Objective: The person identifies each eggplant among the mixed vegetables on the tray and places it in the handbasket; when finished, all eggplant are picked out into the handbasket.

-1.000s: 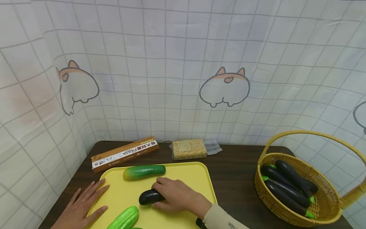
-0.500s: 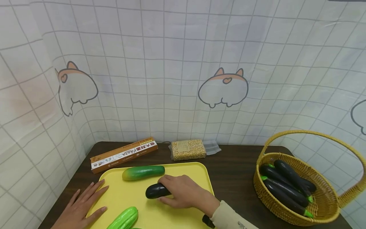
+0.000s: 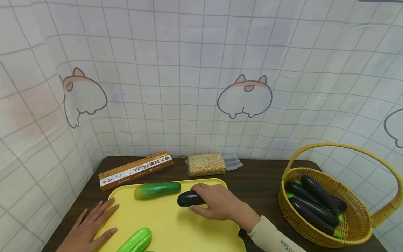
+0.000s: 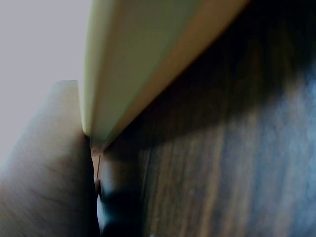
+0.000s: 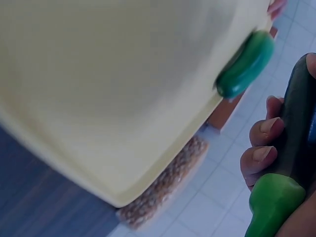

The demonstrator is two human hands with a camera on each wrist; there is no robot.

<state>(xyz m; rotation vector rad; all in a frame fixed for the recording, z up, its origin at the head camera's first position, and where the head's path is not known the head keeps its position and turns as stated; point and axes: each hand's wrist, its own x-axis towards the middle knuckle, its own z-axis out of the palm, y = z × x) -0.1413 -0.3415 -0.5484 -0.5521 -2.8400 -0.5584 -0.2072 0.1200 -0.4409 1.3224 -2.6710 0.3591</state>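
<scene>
My right hand (image 3: 217, 203) holds a dark eggplant (image 3: 189, 198) above the right part of the yellow tray (image 3: 163, 220). In the right wrist view, the fingers (image 5: 261, 154) curl round the eggplant, and its green cap (image 5: 276, 195) points toward the wrist. My left hand (image 3: 91, 229) rests with spread fingers on the tray's left edge. A green cucumber-like vegetable (image 3: 157, 190), yellowish at one end, lies along the tray's back. At the front, a bright green ridged vegetable (image 3: 136, 240) is partly cut off by the view. The left wrist view shows mostly the tray's side (image 4: 138, 59).
Right of the tray, a wicker basket (image 3: 291, 217) with a tall handle holds several eggplants (image 3: 311, 211). Behind the tray lie a long pasta box (image 3: 136, 170) and a bag of yellow kernels (image 3: 206, 164). A patterned cloth wall (image 3: 179, 105) stands behind the dark table (image 3: 258, 196).
My right hand has lifted the eggplant off the tray and carried it right and slightly toward the back. My left hand has stayed in place.
</scene>
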